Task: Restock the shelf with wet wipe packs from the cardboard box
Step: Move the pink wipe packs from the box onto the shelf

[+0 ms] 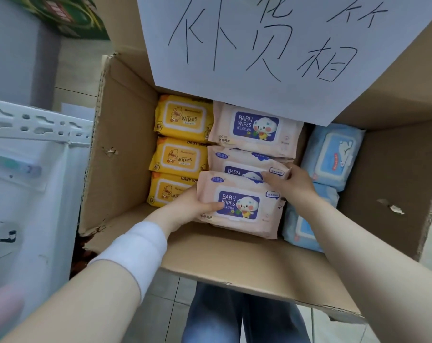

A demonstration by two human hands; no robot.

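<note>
An open cardboard box (125, 134) fills the middle of the frame. A white sheet (259, 45) with handwritten characters lies over its far flap at the top. A white shelf (31, 125) stands along the left edge. Inside the box are three yellow packs (182, 154) on the left, three pink packs (254, 125) in the centre and blue packs (331, 154) on the right. The nearest pink pack (239, 206) is raised and tilted. The left hand (185, 209) grips its left end, thumb on top. The right hand (294, 184) curls its fingers over the far right corner.
</note>
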